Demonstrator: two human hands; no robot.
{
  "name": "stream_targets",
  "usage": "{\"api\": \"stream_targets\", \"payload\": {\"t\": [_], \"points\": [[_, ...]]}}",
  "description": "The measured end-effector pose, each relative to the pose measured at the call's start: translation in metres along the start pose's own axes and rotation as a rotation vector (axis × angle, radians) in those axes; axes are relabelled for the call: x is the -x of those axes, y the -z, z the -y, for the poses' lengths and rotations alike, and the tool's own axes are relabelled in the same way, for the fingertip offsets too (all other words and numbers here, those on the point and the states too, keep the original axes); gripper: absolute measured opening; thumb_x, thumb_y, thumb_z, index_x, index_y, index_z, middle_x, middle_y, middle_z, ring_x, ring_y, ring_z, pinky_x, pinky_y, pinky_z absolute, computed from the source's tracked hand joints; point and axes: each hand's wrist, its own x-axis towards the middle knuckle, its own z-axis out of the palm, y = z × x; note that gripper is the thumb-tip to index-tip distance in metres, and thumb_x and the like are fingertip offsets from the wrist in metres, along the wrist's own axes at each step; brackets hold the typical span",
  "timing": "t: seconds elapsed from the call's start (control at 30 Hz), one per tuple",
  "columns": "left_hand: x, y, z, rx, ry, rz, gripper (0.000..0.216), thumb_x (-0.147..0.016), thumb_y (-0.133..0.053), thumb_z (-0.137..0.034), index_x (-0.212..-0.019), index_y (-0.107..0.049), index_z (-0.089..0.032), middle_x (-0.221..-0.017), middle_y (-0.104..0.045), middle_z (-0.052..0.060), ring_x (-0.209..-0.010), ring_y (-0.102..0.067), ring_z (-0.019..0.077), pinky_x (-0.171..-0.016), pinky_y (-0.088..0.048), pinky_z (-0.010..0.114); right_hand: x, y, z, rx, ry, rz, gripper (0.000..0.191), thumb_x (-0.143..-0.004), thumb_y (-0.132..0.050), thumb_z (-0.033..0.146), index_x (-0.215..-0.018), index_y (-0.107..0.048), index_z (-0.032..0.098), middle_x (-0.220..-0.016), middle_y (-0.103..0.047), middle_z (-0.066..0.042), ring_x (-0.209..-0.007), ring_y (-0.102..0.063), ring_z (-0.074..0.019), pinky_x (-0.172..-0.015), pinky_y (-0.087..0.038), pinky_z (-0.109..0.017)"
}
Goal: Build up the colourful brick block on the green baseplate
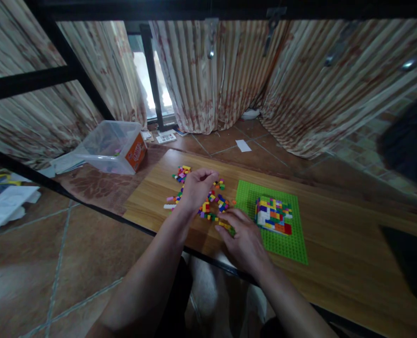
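Note:
Small colourful toy building bricks (205, 206) lie scattered over the wooden table, several of them under and around both hands. Above the pile, my left hand (196, 188) is closed with thumb and fingertips pinched together; whatever may be between them is too small to make out. My right hand (243, 234) rests low at the near side of the pile, thumb and fingers apart around some yellow bricks (225, 226). To its right, a multicoloured brick block (274, 216) sits on a green studded baseplate (289, 251).
A clear plastic box (106, 150) with an orange label stands on the floor beyond the table's left end. White molded trays (9, 209) lie at far left. A dark flat object (407, 258) is on the right of the wooden table (331, 239). A black metal frame (88, 96) crosses the view.

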Motion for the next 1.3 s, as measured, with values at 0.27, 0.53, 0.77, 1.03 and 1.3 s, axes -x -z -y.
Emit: {"api": "stream_targets", "payload": {"t": [0.27,0.53,0.77,1.03,1.3], "points": [[0.001,0.003,-0.002,0.005,-0.016,0.021,0.018,-0.073,-0.066,-0.03,-0.068,-0.067,-0.013,-0.06,-0.057,-0.002,-0.056,-0.043,0.0074,-0.053,-0.034,0.02,-0.016,-0.032,0.0,0.163,0.046,0.035,0.019,-0.088,-0.057,0.024,-0.099,-0.071,0.02,-0.1,-0.065,-0.009,-0.096,-0.059,-0.0254,-0.088,-0.05,-0.04],[0.0,0.007,0.0,0.007,-0.008,0.011,0.016,-0.073,-0.066,-0.029,-0.07,-0.068,-0.013,-0.062,-0.058,-0.001,-0.056,-0.043,0.0079,-0.053,-0.032,0.02,-0.019,-0.022,-0.009,0.17,-0.056,-0.011,0.016,-0.09,-0.053,0.022,-0.094,-0.068,0.02,-0.094,-0.066,-0.008,-0.09,-0.06,-0.0234,-0.084,-0.048,-0.036],[-0.001,0.012,0.001,-0.009,-0.024,0.003,0.016,-0.075,-0.064,-0.027,-0.073,-0.068,-0.012,-0.062,-0.058,-0.002,-0.056,-0.043,0.0072,-0.053,-0.032,0.02,-0.017,-0.016,-0.007,0.181,-0.074,-0.042,0.023,-0.091,-0.051,0.024,-0.107,-0.067,0.019,-0.098,-0.064,-0.009,-0.094,-0.059,-0.0243,-0.085,-0.048,-0.038],[0.0,0.01,0.0,-0.019,-0.017,0.026,0.015,-0.075,-0.065,-0.028,-0.071,-0.068,-0.013,-0.06,-0.055,-0.003,-0.055,-0.041,0.0071,-0.052,-0.032,0.021,-0.014,-0.028,-0.001,0.256,0.04,0.027,0.014,-0.088,-0.055,0.022,-0.087,-0.069,0.021,-0.095,-0.062,-0.009,-0.092,-0.055,-0.0252,-0.082,-0.048,-0.04],[0.001,0.007,0.0,-0.043,-0.021,0.056,0.018,-0.075,-0.065,-0.03,-0.067,-0.066,-0.014,-0.057,-0.054,-0.003,-0.054,-0.042,0.0074,-0.053,-0.034,0.021,-0.016,-0.026,0.002,0.363,-0.007,0.066,0.014,-0.089,-0.055,0.021,-0.089,-0.069,0.022,-0.089,-0.066,-0.01,-0.089,-0.055,-0.0283,-0.079,-0.044,-0.042]]}}
